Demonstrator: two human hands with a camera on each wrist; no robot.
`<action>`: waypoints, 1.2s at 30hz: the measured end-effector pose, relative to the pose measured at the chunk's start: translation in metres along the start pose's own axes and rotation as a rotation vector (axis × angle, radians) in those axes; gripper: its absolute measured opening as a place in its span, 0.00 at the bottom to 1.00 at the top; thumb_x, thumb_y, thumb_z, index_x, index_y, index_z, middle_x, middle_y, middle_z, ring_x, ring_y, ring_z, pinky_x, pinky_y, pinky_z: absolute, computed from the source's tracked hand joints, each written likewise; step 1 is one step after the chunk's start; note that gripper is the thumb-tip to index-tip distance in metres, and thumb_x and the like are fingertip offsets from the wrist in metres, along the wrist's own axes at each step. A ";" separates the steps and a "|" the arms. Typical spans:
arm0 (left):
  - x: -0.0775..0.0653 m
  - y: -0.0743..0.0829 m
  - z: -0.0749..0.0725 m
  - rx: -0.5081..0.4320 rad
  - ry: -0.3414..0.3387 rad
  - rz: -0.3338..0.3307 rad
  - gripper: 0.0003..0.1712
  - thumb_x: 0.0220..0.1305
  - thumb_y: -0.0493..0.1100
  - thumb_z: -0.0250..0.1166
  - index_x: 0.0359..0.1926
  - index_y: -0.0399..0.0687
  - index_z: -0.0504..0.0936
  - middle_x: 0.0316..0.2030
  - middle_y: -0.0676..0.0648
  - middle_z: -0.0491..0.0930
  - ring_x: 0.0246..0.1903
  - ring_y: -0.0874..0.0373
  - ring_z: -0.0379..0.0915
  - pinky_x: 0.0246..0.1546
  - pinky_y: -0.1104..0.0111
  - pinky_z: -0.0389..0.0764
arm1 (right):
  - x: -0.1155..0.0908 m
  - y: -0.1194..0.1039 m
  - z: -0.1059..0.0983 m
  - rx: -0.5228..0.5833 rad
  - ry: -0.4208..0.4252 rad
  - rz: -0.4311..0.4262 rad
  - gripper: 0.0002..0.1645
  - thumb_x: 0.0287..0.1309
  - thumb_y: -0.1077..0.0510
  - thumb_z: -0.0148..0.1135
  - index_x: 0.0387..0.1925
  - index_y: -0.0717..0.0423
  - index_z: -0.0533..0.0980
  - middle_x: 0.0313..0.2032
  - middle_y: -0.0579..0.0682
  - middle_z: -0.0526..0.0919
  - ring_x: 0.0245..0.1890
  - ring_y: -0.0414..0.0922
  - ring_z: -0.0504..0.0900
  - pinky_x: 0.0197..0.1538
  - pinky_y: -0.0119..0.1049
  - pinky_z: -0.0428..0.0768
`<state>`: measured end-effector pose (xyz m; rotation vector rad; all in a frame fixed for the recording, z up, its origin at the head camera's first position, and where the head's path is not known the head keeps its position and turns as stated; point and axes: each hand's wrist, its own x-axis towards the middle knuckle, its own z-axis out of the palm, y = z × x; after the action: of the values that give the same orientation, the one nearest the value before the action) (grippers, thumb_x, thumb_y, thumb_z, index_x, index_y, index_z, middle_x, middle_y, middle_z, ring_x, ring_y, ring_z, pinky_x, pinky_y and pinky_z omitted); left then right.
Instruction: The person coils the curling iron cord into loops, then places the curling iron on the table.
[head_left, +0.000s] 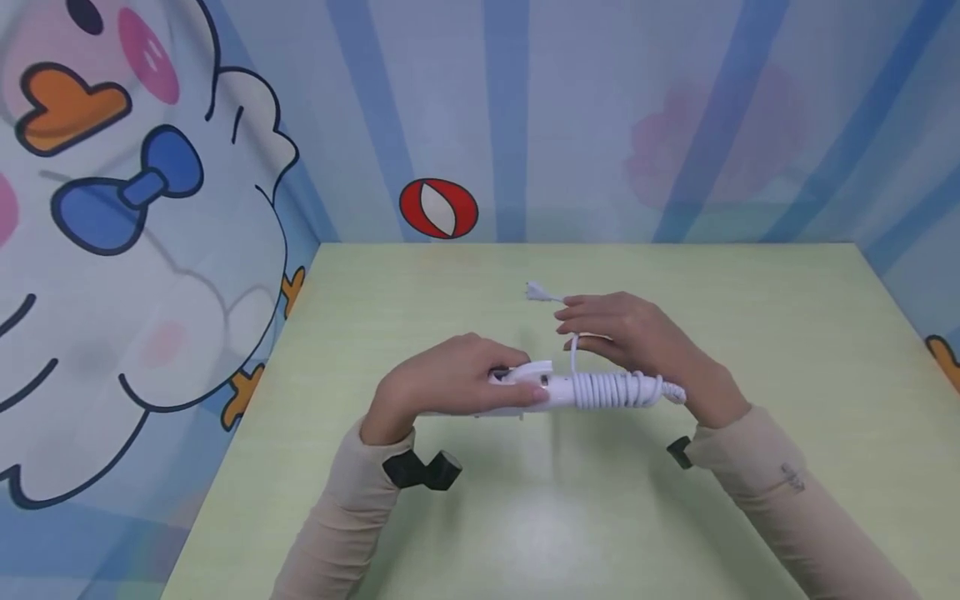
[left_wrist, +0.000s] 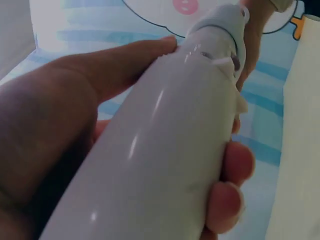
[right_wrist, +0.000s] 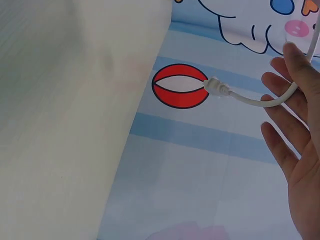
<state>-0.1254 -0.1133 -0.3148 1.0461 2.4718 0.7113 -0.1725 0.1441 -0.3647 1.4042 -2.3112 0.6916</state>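
A long white appliance that looks like a hair curler [head_left: 557, 388] is held level above the table. My left hand [head_left: 457, 375] grips its body, with the thumb along the near side. In the left wrist view the smooth white body [left_wrist: 150, 130] fills the middle, with fingertips curled round its right side. A white power cord [head_left: 611, 390] is wound in several turns round the right end. From the coils a loose length runs up to my right hand [head_left: 626, 329], which holds it between thumb and fingers. The plug [right_wrist: 216, 87] sticks out beyond those fingers.
The pale green table [head_left: 787, 333] stretches under both arms, its far edge meeting a printed blue-striped wall [head_left: 585, 125]. A cartoon bird [head_left: 187, 275] decorates the left side. Dark wrist mounts [head_left: 423, 471] sit at the beige cuffs.
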 end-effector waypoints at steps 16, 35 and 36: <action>0.014 0.018 0.018 0.296 -0.039 -0.299 0.20 0.57 0.66 0.56 0.33 0.56 0.78 0.18 0.57 0.73 0.19 0.62 0.68 0.20 0.69 0.67 | 0.012 -0.006 -0.009 -0.243 -0.034 -0.098 0.11 0.44 0.60 0.71 0.33 0.50 0.81 0.35 0.44 0.83 0.49 0.47 0.77 0.53 0.45 0.68; 0.042 -0.025 0.039 0.290 0.385 -0.557 0.23 0.62 0.66 0.49 0.34 0.53 0.75 0.18 0.51 0.71 0.18 0.57 0.67 0.16 0.66 0.64 | 0.005 -0.035 0.010 -0.401 -0.027 0.250 0.10 0.49 0.59 0.68 0.36 0.58 0.82 0.28 0.50 0.83 0.26 0.45 0.80 0.37 0.43 0.75; 0.043 -0.026 0.038 0.277 0.405 -0.559 0.24 0.62 0.66 0.49 0.36 0.53 0.75 0.18 0.51 0.71 0.18 0.57 0.68 0.16 0.66 0.65 | 0.004 -0.038 0.012 -0.379 -0.027 0.279 0.10 0.50 0.59 0.67 0.37 0.58 0.81 0.28 0.49 0.83 0.23 0.44 0.78 0.32 0.41 0.75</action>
<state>-0.1490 -0.0855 -0.3661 0.2519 3.0713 0.4355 -0.1412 0.1195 -0.3642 0.9407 -2.5177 0.2813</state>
